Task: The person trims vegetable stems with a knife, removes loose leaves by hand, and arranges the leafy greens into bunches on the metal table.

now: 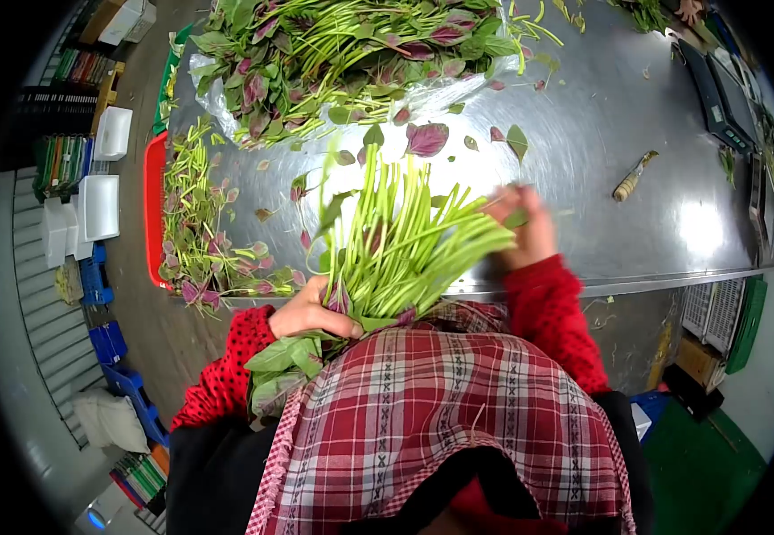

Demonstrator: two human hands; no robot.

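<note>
My left hand [315, 312] is wrapped round a bunch of leafy greens [396, 241] near the table's front edge. The pale green stems fan upward and to the right, and green leaves hang below the hand. Beside the stem ends on the right is my right hand [522, 227], blurred by motion, with a green leaf at its fingers; whether it grips anything is unclear. Loose purple and green leaves [427, 139] lie on the metal table [583, 178] just beyond the bunch.
A large heap of greens [342, 53] lies on plastic at the back. Stems and leaves fill the left edge by a red crate [155, 209]. A knife-like tool [634, 176] and a scale [712, 98] are on the right. Another person's hand [690, 11] shows at the top right.
</note>
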